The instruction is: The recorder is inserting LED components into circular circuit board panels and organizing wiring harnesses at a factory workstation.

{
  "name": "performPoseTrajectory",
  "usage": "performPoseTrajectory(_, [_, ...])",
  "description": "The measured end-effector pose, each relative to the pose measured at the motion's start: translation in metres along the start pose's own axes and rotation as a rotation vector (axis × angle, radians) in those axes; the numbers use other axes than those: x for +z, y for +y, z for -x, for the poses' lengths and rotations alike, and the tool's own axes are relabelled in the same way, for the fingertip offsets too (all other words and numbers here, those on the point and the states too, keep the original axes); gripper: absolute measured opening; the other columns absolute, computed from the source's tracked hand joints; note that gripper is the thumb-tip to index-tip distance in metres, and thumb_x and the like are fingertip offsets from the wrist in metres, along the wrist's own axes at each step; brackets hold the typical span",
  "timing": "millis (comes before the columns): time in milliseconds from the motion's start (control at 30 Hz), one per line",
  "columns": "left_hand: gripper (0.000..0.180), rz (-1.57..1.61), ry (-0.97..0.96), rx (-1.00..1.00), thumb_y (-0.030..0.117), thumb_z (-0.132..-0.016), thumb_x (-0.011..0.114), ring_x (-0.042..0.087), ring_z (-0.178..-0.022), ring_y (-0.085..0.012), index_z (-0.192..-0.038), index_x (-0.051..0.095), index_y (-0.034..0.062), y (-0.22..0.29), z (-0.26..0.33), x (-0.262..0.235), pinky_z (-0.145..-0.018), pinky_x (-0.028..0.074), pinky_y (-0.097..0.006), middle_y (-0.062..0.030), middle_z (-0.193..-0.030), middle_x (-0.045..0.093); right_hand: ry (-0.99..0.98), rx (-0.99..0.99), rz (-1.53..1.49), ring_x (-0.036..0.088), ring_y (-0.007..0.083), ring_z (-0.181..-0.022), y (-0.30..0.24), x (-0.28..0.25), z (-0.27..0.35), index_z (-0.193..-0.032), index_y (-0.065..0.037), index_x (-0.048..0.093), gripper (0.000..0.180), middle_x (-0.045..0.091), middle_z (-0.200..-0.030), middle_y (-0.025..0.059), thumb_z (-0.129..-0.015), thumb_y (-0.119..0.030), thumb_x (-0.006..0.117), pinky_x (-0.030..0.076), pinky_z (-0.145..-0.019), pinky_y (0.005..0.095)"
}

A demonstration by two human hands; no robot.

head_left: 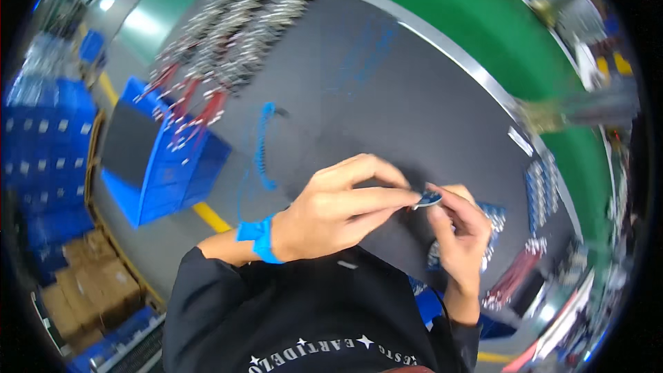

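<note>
Two hands (pixel 331 214) (pixel 459 224) pinch small flat blue part (pixel 428 199) over matte dark mat (pixel 387 103).

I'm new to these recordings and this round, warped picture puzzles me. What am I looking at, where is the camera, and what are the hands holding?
The camera sits on a person's head and looks down through a fisheye lens, so straight edges bend. No robot: two bare hands meet over a dark mat. The left hand, with a blue wrist strap, and the right hand pinch a small blue part between their fingertips. On the mat lie rows of wired parts and a coiled blue cord. A blue crate stands below on the left.
</note>
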State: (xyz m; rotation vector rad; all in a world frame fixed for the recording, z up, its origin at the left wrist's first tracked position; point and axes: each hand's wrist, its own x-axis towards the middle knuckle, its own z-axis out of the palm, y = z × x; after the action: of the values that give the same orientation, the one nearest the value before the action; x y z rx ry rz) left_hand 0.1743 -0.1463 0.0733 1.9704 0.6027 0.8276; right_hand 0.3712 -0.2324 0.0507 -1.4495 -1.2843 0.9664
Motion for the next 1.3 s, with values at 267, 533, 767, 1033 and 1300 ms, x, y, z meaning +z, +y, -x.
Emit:
performPoseTrajectory(267, [0.013, -0.022, 0.155, -0.326, -0.004, -0.070, 0.063, 0.066, -0.091, -0.0287, -0.082, 0.066, -0.0045, 0.052, 0.113, -0.162, -0.081, 0.052, -0.037, -0.0198, -0.093, 0.067, 0.131, 0.221, -0.068, 0.057, 0.0104, -0.068, 0.033, -0.017, 0.007, -0.100, 0.004, 0.062, 0.015, 0.061, -0.079, 0.0080, -0.088, -0.003, 0.057, 0.045, -0.061, 0.0213])
performPoseTrajectory(533, [0.012, -0.878, 0.077, -0.314, 0.004, -0.073, 0.068, 0.058, -0.088, -0.0251, -0.084, 0.067, 0.0030, -0.077, 0.108, -0.247, -0.078, 0.046, -0.035, -0.0083, -0.088, 0.061, 0.102, 0.207, -0.020, 0.055, 0.0099, -0.065, 0.047, -0.017, 0.010, -0.097, 0.002, 0.063, 0.013, 0.061, -0.076, 0.0078, -0.089, -0.005, 0.055, 0.044, -0.058, 0.0213])
performPoseTrajectory(767, [0.011, -0.893, 0.031, -0.309, 0.002, -0.075, 0.065, 0.061, -0.080, -0.0280, -0.086, 0.066, 0.0017, -0.149, 0.095, -0.282, -0.072, 0.049, -0.035, -0.0116, -0.083, 0.063, 0.159, 0.220, -0.015, 0.056, 0.0101, -0.065, 0.056, -0.025, 0.020, -0.096, 0.002, 0.063, 0.013, 0.061, -0.079, 0.0084, -0.089, -0.004, 0.055, 0.044, -0.058, 0.0215])
performPoseTrajectory(1033, [0.017, -1.068, 0.192, -0.293, 0.001, -0.075, 0.064, 0.062, -0.082, -0.0287, -0.092, 0.062, 0.0021, -0.159, 0.092, -0.260, -0.073, 0.050, -0.034, -0.0116, -0.094, 0.061, 0.182, 0.247, 0.006, 0.056, 0.0100, -0.066, 0.053, -0.025, 0.026, -0.097, 0.003, 0.063, 0.013, 0.062, -0.079, 0.0080, -0.089, -0.004, 0.056, 0.045, -0.059, 0.0217])
performPoseTrajectory(1300, [0.033, -0.924, 0.360, -0.356, 0.003, -0.074, 0.069, 0.060, -0.084, -0.0188, -0.104, 0.054, 0.0021, -0.152, 0.108, -0.270, -0.073, 0.048, -0.030, -0.0104, -0.097, 0.061, 0.220, 0.219, 0.002, 0.056, 0.0102, -0.065, 0.054, -0.024, 0.029, -0.096, 0.003, 0.064, 0.013, 0.061, -0.075, 0.0065, -0.089, -0.005, 0.057, 0.045, -0.058, 0.0218])
